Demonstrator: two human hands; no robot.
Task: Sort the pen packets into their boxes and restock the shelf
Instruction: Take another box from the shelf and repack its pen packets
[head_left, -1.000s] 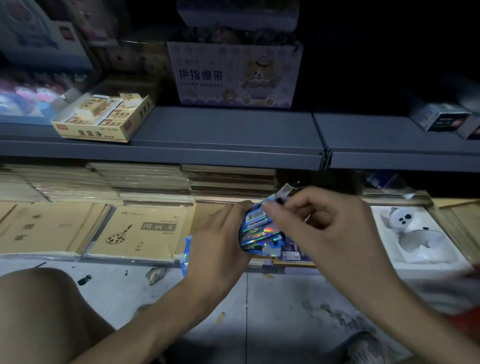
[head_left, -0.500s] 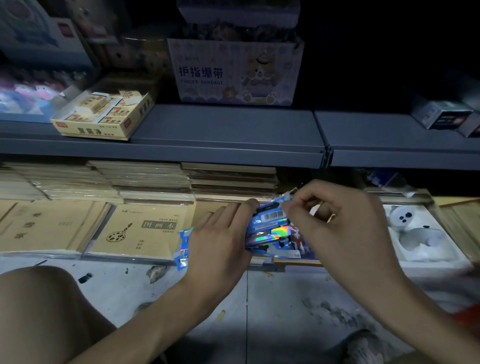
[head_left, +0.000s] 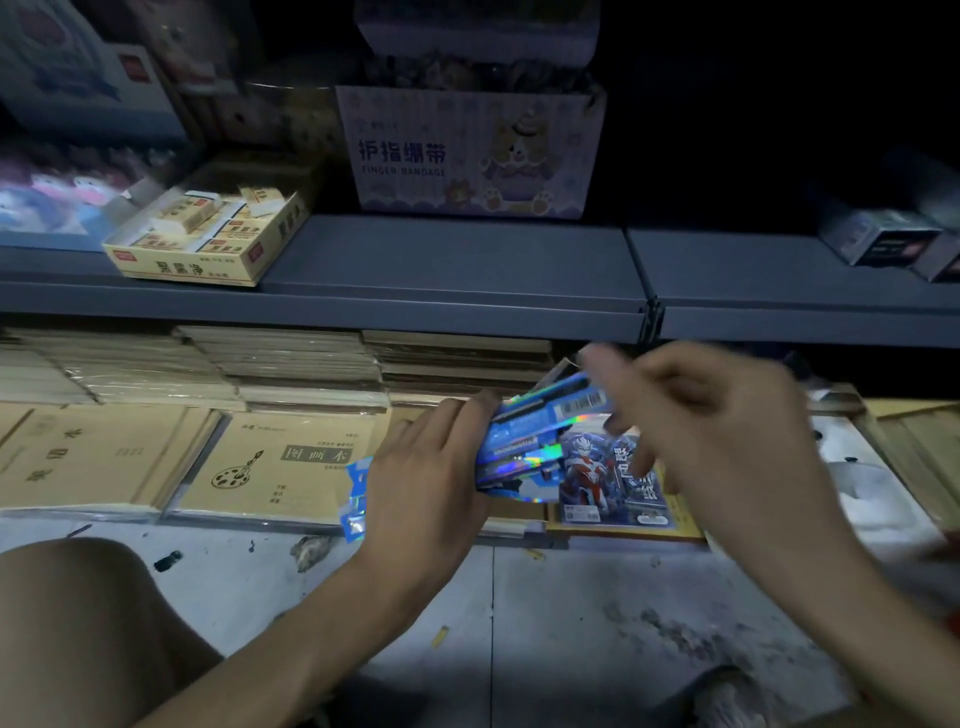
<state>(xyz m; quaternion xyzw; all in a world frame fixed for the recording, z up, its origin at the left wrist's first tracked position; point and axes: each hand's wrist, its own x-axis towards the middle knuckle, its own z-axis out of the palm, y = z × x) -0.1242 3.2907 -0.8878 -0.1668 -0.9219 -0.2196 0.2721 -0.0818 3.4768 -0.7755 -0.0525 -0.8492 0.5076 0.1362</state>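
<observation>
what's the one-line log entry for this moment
left hand: holds pen packets stack | right hand: at stack's top end, blurred, grip unclear | location: in front of notebooks

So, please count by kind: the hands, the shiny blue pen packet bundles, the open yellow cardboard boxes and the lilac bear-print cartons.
Hands, left hand and right hand: 2
Shiny blue pen packet bundle: 1
Open yellow cardboard box: 1
Lilac bear-print carton: 1
Total: 5

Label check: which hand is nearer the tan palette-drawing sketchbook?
Left. The left hand, gripping blue pen packets, lies just right of the tan sketchbook; the right hand is farther right.
</observation>
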